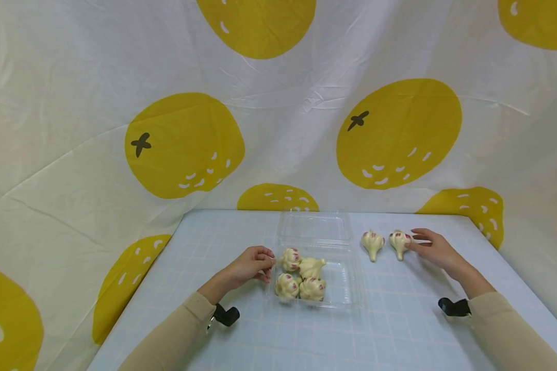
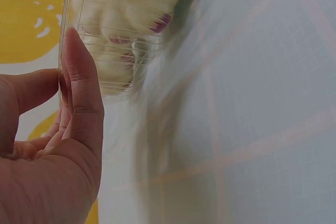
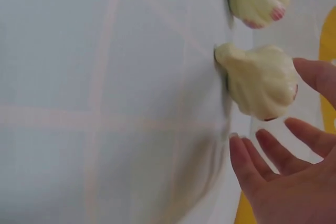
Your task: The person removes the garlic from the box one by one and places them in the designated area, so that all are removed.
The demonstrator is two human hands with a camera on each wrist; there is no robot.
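Note:
In the head view a clear plastic clamshell box (image 1: 343, 283) lies with its lid (image 1: 314, 228) folded back. Several garlic bulbs (image 1: 312, 289) sit in its left part. My left hand (image 1: 251, 265) pinches the box's left rim between thumb and fingers; the left wrist view shows the rim (image 2: 63, 19) between them. To the right of the box, two more garlic bulbs lie on the table, a left one (image 1: 373, 244) and a right one (image 1: 399, 243). Around the right bulb (image 3: 262, 80), my right hand (image 3: 299, 182) has its fingers spread, with the thumb close to or touching it.
A pale blue checked cloth (image 1: 306, 340) covers the table. Behind it hangs a white curtain (image 1: 288, 129) printed with yellow fruit. Each wrist carries a black camera mount, one on the left (image 1: 226, 315) and one on the right (image 1: 454, 307).

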